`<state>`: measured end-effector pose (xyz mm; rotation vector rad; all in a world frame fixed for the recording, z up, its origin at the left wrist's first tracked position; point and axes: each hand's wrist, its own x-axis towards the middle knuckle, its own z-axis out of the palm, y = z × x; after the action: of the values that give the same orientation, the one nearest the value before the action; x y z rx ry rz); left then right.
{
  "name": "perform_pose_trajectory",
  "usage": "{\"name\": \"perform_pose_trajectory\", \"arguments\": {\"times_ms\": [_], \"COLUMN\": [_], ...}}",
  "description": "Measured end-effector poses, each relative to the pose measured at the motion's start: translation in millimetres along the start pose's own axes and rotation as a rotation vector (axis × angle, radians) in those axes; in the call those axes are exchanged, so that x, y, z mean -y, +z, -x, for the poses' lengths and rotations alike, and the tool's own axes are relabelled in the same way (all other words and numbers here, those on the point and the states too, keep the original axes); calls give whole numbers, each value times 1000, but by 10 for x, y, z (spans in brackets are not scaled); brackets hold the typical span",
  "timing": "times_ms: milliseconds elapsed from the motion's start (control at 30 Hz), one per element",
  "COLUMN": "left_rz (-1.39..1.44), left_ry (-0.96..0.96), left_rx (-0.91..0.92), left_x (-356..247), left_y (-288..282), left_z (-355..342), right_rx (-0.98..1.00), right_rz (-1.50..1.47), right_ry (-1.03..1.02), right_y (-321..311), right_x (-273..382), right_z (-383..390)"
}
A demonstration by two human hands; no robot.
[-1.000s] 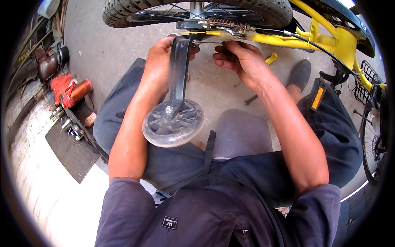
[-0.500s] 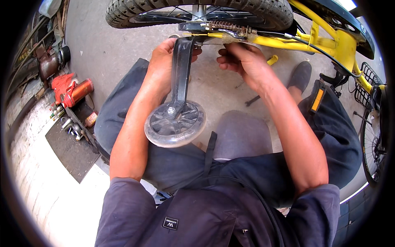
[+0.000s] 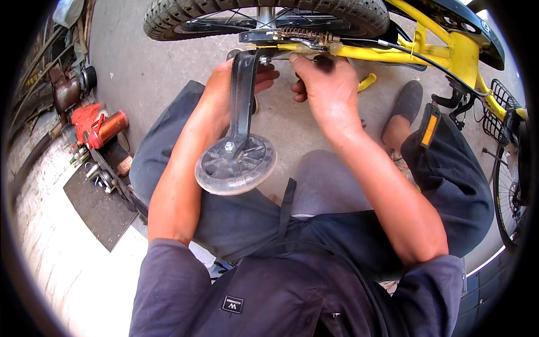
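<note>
My left hand [image 3: 216,90] is curled behind the black bracket [image 3: 242,95] of a training wheel [image 3: 236,164], its fingertips showing beside the bolt [image 3: 264,60] at the axle. My right hand [image 3: 328,92] is closed just under the spring [image 3: 303,32] and yellow frame [image 3: 382,54], thumb raised toward the axle; what its fingers hold is hidden. Above both hands lies the bicycle's treaded tyre [image 3: 163,22]. A yellow-handled tool [image 3: 366,81] rests on the concrete behind my right hand.
Left, a red cloth [image 3: 81,118], an orange cylinder [image 3: 109,128], metal parts [image 3: 98,177] and a dark mat [image 3: 101,210] lie near scrap piled by the wall. A basket [image 3: 494,109] and another wheel [image 3: 505,196] stand right. My bent legs and shoes frame the work.
My right hand has moved left and turned, showing more of its back, with the thumb nearer the axle. My left hand has dropped slightly, and the yellow frame has shifted a little left.
</note>
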<state>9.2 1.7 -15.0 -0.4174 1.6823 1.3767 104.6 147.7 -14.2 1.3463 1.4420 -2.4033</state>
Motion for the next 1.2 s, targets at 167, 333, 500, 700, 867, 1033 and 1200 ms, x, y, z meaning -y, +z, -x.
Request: {"name": "perform_pose_trajectory", "arguments": {"times_ms": [167, 333, 500, 700, 867, 1033, 1200], "left_rz": [-14, 7, -13, 4, 55, -27, 55], "left_ry": [-16, 25, 19, -33, 1, -2, -19], "left_rx": [1, 35, 52, -3, 90, 25, -23], "left_x": [-41, 6, 0, -54, 6, -29, -28], "left_y": [57, 7, 7, 111, 7, 20, 16], "left_z": [34, -3, 21, 116, 51, 71, 74], "right_rx": [-157, -63, -87, -136, -50, 97, 198], "right_rz": [138, 6, 89, 322, 4, -108, -256], "right_ry": [-129, -98, -199, -223, -113, -12, 92], "right_y": [81, 24, 23, 68, -80, -202, -272], "right_x": [-175, -119, -202, -203, -258, -294, -373], "right_z": [48, 16, 6, 151, -26, -153, -281]}}
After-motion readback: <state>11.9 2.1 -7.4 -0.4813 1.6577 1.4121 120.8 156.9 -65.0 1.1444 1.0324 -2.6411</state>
